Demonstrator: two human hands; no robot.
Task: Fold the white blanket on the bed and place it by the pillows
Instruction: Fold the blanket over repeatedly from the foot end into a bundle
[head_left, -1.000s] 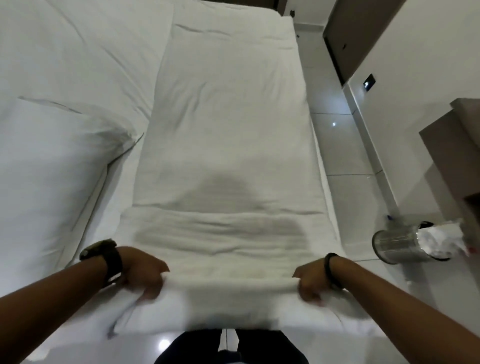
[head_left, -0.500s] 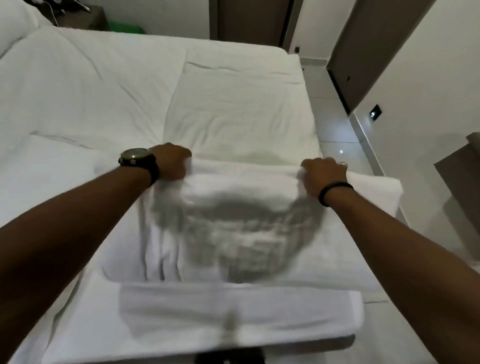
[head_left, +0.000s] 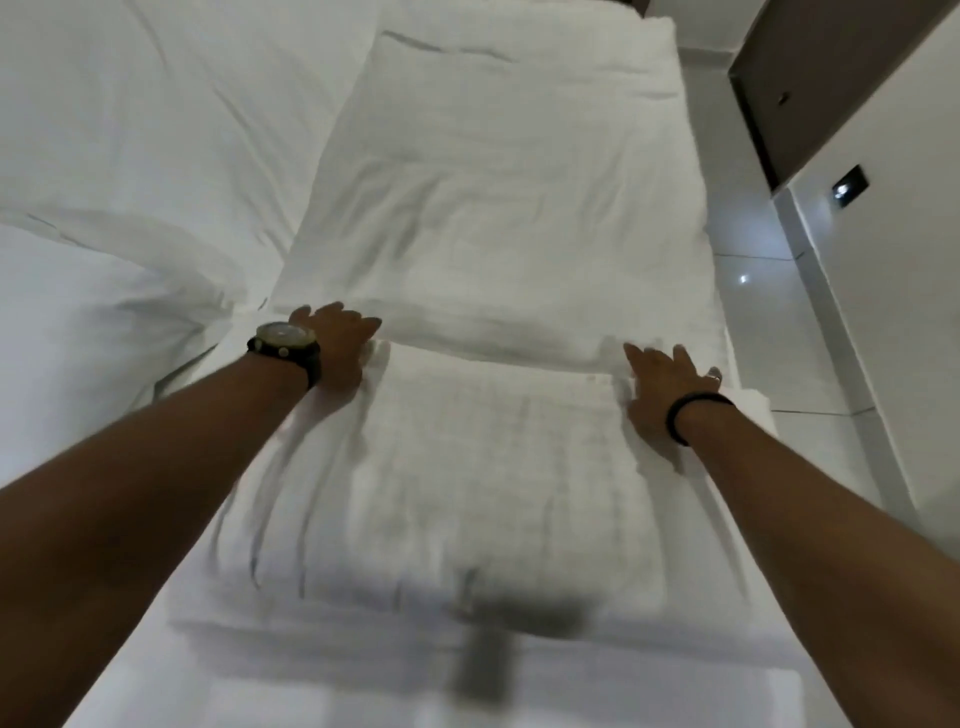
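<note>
The white blanket (head_left: 498, 218) lies as a long strip along the right side of the bed. Its near end is folded over onto itself, making a thicker layered part (head_left: 483, 483) in front of me. My left hand (head_left: 335, 345), with a dark watch on the wrist, lies flat with spread fingers on the fold's far left corner. My right hand (head_left: 662, 384), with a black band on the wrist, presses flat on the far right corner. Neither hand grips the cloth. A white pillow (head_left: 88, 332) lies to the left of the blanket.
The bed's white sheet (head_left: 156, 104) stretches to the left and far side. The bed's right edge borders a glossy tiled floor (head_left: 748, 280). A white wall with a dark switch plate (head_left: 850, 186) and a brown door (head_left: 810, 78) stand at the right.
Both hands carried the blanket's near edge forward, laid it down on the strip and let go. They now rest flat on the fold instead of gripping it.
</note>
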